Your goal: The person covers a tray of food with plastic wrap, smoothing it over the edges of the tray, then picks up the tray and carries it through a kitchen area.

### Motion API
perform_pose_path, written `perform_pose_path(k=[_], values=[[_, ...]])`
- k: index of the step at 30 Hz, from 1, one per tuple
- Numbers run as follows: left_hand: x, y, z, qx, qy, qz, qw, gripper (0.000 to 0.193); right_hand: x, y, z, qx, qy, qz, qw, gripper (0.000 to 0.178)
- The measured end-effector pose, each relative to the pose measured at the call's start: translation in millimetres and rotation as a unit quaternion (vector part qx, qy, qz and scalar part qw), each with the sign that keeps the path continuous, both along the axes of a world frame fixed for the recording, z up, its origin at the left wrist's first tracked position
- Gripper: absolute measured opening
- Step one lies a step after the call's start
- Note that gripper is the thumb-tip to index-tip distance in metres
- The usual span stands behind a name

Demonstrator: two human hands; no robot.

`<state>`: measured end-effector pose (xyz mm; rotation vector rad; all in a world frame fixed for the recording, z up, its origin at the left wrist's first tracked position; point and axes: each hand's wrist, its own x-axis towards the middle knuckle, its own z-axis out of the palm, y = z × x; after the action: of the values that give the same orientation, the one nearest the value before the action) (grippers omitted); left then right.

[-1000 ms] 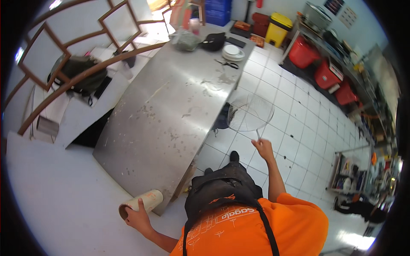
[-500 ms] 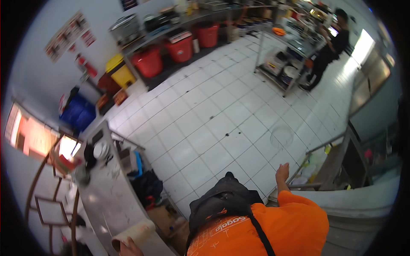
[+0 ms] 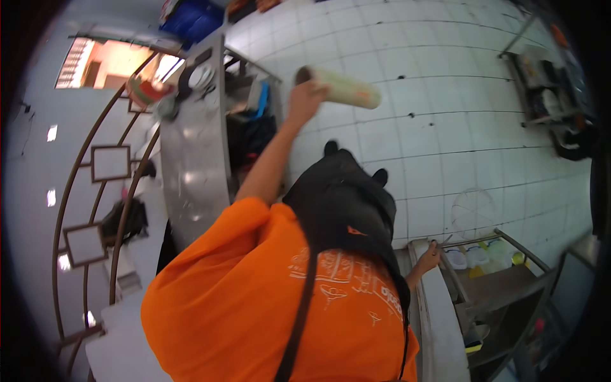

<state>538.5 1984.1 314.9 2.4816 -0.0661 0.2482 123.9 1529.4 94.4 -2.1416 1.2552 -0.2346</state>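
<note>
My left hand is closed round one end of a pale yellowish roll of plastic wrap, near the dark opening of its core. The roll is held out over the tiled floor, its other end pointing right. At lower right, my right hand is by the end of a pale ledge. Its fingers look closed, and a thin greyish thing sticks out past them, too small to make out. Just beyond this hand is a metal rack with plastic containers in it.
A steel table runs along my left, with white bowls at its far end and a blue item on its lower shelf. A brown curved frame stands further left. A trolley stands at the far right.
The roll has been lifted off the steel table, out over the floor, in my left hand. My right hand has come to the ledge and closed. My view has turned left and downward.
</note>
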Motion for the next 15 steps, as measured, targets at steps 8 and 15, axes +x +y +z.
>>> perform_pose_path(k=[8, 15], values=[[-75.4, -61.5, -65.5, 0.075, 0.043, -0.011, 0.996, 0.035, -73.7, 23.3, -3.5, 0.464, 0.352, 0.075, 0.809, 0.025], [-90.5, -5.0, -98.3, 0.060, 0.105, 0.064, 0.991, 0.038, 24.3, 21.3, 6.3, 0.526, 0.434, 0.124, 0.721, 0.016]])
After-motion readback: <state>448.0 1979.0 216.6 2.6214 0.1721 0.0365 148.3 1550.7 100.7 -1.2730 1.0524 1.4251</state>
